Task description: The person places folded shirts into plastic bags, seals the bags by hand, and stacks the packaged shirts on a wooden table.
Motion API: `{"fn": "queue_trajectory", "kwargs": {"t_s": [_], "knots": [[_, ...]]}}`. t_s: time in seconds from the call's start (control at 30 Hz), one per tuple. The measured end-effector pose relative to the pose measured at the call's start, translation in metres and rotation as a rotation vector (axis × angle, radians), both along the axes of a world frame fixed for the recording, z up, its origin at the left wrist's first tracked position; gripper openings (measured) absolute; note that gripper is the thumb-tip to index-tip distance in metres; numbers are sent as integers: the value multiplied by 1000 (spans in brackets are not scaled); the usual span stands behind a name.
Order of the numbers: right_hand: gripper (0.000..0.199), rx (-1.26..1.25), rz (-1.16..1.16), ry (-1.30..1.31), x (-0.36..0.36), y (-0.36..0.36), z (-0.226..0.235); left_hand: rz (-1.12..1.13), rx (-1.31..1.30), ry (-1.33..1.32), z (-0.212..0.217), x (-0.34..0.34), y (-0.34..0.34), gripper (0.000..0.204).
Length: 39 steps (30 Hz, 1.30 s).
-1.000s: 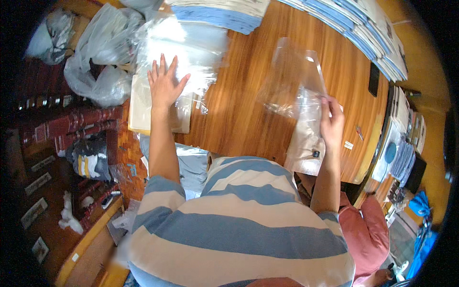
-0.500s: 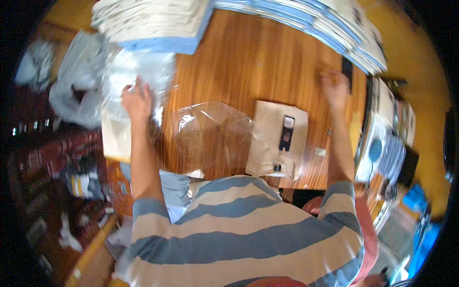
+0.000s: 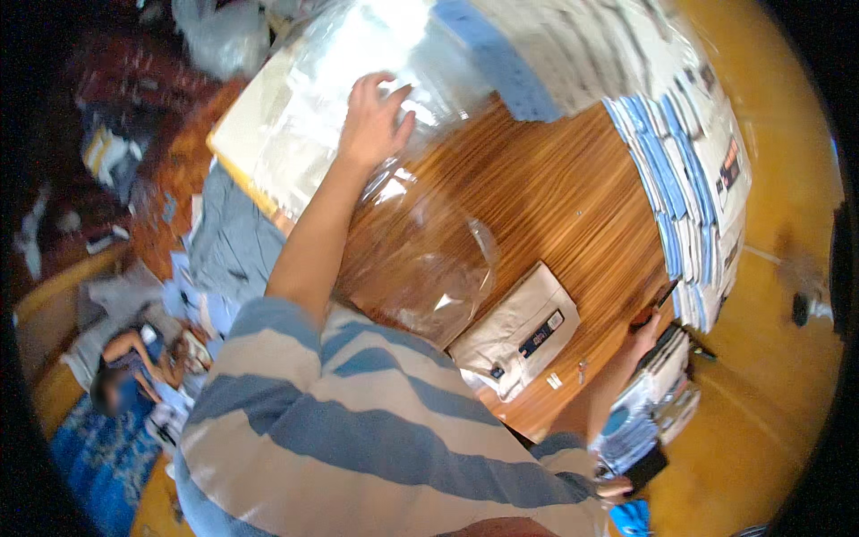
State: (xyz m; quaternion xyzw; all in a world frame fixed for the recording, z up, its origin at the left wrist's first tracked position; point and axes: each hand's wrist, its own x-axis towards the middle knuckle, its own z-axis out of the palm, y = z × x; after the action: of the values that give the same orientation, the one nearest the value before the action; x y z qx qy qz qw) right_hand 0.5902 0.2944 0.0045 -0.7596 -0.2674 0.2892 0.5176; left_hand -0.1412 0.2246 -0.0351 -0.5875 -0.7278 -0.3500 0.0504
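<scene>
My left hand [image 3: 371,121] rests on a pile of clear plastic bags [image 3: 331,76], its fingers spread and bent. A single clear bag [image 3: 434,268] lies flat on the brown wooden table [image 3: 546,192], below that hand. My right hand [image 3: 642,336] is at the table's right edge, beside a narrow dark object [image 3: 658,302]. Its fingers are blurred and partly hidden, so I cannot see whether it grips that object. Between my arms, close to my body, lies a folded beige garment [image 3: 550,309] with a dark tag.
Tall stacks of folded white and blue garments [image 3: 676,197] line the far and right sides. Grey cloth [image 3: 237,237] hangs by the table's left edge. A person [image 3: 148,353] is on a blue patterned cloth [image 3: 107,456] at lower left. Small white pieces [image 3: 554,380] lie near the garment.
The view has turned, so the table appears slanted. My right hand has moved from the bare wood to the dark object at the right edge. My left hand stays on the bags.
</scene>
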Motion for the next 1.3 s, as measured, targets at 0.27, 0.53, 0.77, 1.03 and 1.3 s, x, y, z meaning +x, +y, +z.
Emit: {"fn": "queue_trajectory", "kwargs": {"t_s": [0.27,0.53,0.77,1.03,1.3], "knots": [[54,606,1209,-980,-506,-47,108,14,-73,89,1,1,1,30],[49,512,1404,-1053,-618,61,-3,-40,-69,34,-3,2,0,27],[45,295,1516,-1094,-595,78,-9,-284,-612,-509,65,-27,7,28],[45,344,1566,-904,-580,-78,75,-60,101,-167,61,-58,-144,28],[34,-268,1761,-541,-480,-187,28,-324,-180,-481,49,-11,-263,52]]}}
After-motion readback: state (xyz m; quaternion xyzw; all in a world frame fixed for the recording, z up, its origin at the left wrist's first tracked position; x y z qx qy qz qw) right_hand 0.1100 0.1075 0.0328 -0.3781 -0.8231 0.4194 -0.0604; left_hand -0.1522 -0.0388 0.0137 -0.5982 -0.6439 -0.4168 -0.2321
